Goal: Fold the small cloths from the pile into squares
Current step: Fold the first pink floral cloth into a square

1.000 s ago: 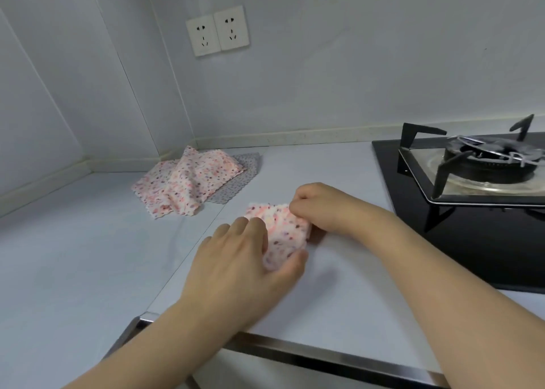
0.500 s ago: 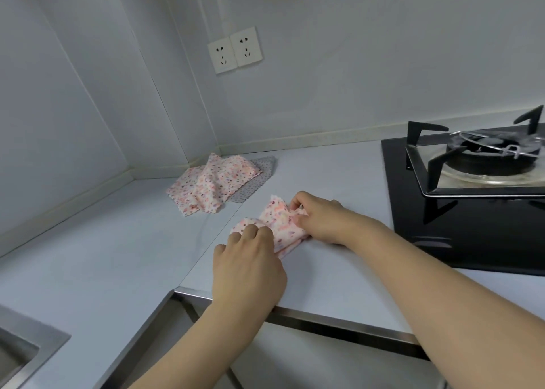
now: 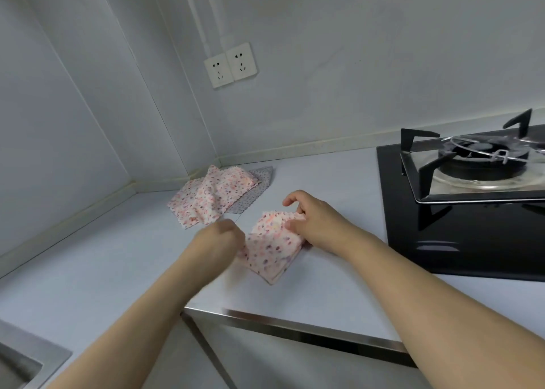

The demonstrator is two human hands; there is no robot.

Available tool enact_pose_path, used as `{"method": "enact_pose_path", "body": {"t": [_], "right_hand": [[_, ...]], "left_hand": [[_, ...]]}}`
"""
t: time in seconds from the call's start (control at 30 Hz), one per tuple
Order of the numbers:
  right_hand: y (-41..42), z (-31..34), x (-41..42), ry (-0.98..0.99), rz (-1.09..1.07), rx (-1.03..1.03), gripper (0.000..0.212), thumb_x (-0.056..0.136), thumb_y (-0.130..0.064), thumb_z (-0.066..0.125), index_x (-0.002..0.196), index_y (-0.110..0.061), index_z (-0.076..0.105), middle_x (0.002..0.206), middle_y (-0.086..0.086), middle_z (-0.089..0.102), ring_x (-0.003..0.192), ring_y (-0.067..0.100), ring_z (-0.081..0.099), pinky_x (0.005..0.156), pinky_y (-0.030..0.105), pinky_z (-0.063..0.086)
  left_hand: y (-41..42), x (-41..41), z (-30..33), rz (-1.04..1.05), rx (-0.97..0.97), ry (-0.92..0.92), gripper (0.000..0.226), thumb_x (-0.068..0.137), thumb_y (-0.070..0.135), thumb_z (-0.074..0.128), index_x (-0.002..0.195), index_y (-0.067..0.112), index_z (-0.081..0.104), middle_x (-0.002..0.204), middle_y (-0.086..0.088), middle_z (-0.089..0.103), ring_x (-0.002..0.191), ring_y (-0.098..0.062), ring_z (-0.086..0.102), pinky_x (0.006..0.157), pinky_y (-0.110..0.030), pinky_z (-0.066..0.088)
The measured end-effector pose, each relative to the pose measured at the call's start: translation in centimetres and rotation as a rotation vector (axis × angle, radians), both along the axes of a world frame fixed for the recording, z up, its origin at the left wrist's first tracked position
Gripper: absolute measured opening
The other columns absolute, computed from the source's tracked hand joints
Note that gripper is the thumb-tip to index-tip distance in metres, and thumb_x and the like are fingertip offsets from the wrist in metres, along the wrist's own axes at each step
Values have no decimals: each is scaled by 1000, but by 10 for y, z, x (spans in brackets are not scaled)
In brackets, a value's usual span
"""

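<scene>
while lying on the bench point(image 3: 339, 294), folded floral cloth point(image 3: 272, 248) pinched at its left edge by left hand point(image 3: 218, 241). pinched at its far corner by right hand point(image 3: 315, 223). pile point(image 3: 215, 195) just behind, near the wall corner.

Matt, smooth pale countertop point(image 3: 88, 256) with a shiny metal front edge point(image 3: 295, 328). Soft printed cloth point(image 3: 272, 248), zigzag-cut edges. Glossy black hob point(image 3: 460, 241) under a polished metal tray point(image 3: 483, 192).
</scene>
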State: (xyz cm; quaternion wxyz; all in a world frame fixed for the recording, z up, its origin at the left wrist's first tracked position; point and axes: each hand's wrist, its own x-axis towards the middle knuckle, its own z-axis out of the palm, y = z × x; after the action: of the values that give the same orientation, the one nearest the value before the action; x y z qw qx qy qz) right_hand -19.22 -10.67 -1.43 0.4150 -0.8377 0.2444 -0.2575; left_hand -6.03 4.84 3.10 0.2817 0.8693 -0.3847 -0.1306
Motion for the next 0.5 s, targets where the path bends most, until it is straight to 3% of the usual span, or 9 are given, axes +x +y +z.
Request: {"method": "enact_pose_path", "body": {"t": [0.07,0.17,0.27,0.33,0.4,0.5], "right_hand": [[1,3,2,-148,7,36,30,86,-21,67,108,-34,52,88,-5,49,82,13,51,71,25,40],[2,7,7,-309,28,104,31,83,-15,71,102,-32,55,85,-2,52,79,11,51,71,22,37],[1,10,11,-453,11,163,32,81,-10,74,98,-30,56,83,-2,56,71,7,51,70,21,42],[1,13,12,-568,-38,224,35,80,-10,75,100,-30,55,85,0,57,73,8,53,73,23,46],[-2,12,13,-630,-95,353,37,82,-18,75,110,-29,53,86,1,58,78,10,57,79,24,48],[-5,10,15,-505,-158,542,29,88,-43,64,108,-23,56,94,-3,67,90,13,65,88,31,51]], "left_hand": [[-10,14,1,69,-174,257,24,74,26,58,89,7,59,90,-5,55,76,-20,48,70,-35,39],[-30,19,-2,34,-149,401,21,85,32,58,70,18,57,73,2,53,68,-19,44,64,-30,33],[-45,27,-3,-31,-165,545,33,78,47,66,85,15,62,93,-2,64,87,-22,57,82,-33,39],[-46,29,1,-86,-325,673,31,83,36,66,96,8,65,104,-7,68,95,-25,63,91,-37,43],[-48,33,-1,-125,-508,757,14,90,22,62,89,8,59,96,-11,67,88,-24,64,83,-34,47],[-49,30,-7,-182,-632,720,14,91,22,61,85,13,53,90,-12,59,83,-24,58,78,-36,45]]}}
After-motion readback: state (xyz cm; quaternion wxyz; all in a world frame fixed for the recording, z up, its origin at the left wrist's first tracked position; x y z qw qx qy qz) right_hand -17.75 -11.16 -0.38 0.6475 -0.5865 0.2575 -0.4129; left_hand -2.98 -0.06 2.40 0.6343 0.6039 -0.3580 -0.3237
